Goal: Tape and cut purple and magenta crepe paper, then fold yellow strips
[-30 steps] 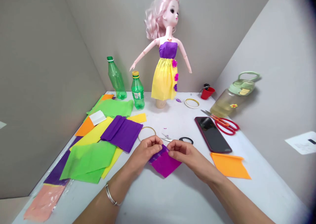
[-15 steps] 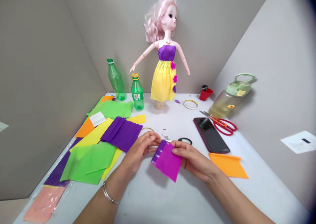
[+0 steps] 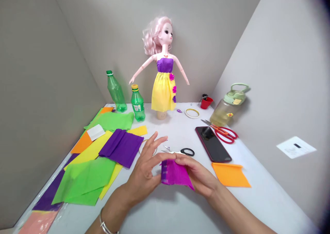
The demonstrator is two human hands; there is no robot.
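Observation:
A piece of magenta crepe paper [image 3: 177, 175] with a purple strip along its left side is held up above the table. My right hand [image 3: 202, 177] grips its right part, fingers along the top edge. My left hand [image 3: 146, 167] has its thumb at the paper's left edge and its index finger over the top, closed round that side, while its other fingers are raised and spread. Just behind the paper lie small scissors [image 3: 187, 152] with a black handle. A thin gold-coloured ring [image 3: 155, 151] is partly hidden by my left hand.
A doll [image 3: 165, 65] in a purple and yellow dress stands at the back, beside two green bottles [image 3: 117, 95] [image 3: 138, 105]. Coloured paper sheets [image 3: 85, 177] cover the left. Rightward lie a phone [image 3: 213, 144], red-handled scissors [image 3: 224, 134], orange paper [image 3: 230, 175] and a water bottle [image 3: 224, 107].
The magenta paper has turned, and its top edge now folds toward me. My left fingers have lifted and spread, with the index reaching across the top. The whole view has shifted slightly.

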